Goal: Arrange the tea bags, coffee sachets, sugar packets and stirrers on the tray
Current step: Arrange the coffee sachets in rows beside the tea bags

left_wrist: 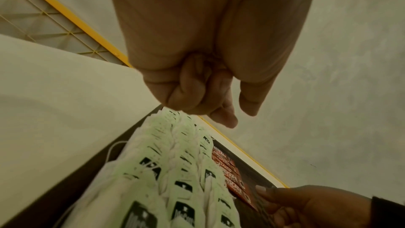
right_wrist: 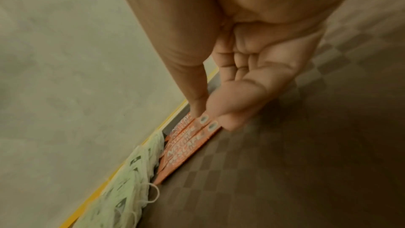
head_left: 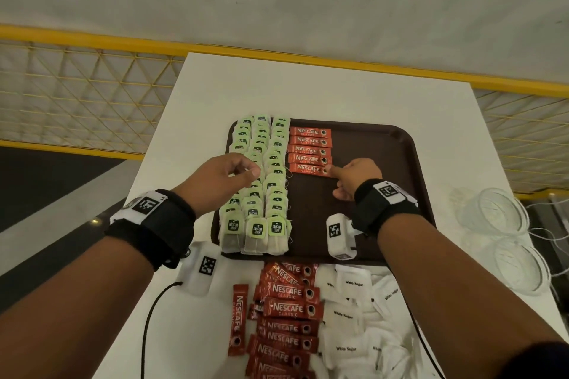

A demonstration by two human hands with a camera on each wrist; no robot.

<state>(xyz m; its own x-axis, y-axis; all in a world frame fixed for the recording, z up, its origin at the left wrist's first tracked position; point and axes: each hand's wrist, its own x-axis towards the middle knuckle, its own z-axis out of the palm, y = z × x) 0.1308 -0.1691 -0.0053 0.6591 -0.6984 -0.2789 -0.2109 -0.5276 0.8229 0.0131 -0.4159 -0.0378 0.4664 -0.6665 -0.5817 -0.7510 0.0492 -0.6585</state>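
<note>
Two bare forearms with black wrist straps fill the bottom of the head view. Between them, at the lower centre, a loose pile of red coffee sachets (head_left: 286, 314) lies on the white table (head_left: 308, 86), with a heap of white sugar packets (head_left: 354, 317) just to its right. Above these, in the middle of the frame, sits a brown tray (head_left: 385, 169). Three rows of green-tagged tea bags (head_left: 268, 181) fill its left part, and five coffee sachets (head_left: 309, 150) lie in a column just right of them. The right hand (head_left: 357, 177) rests at the nearest sachet of that column, its forefinger straight and touching the sachet's right end, the other fingers curled under. The left hand (head_left: 221, 177) hovers over the tea bags, fingers curled with thumb by forefinger, holding nothing visible. Clear plastic cups (head_left: 498, 224) lie at the right edge.
</note>
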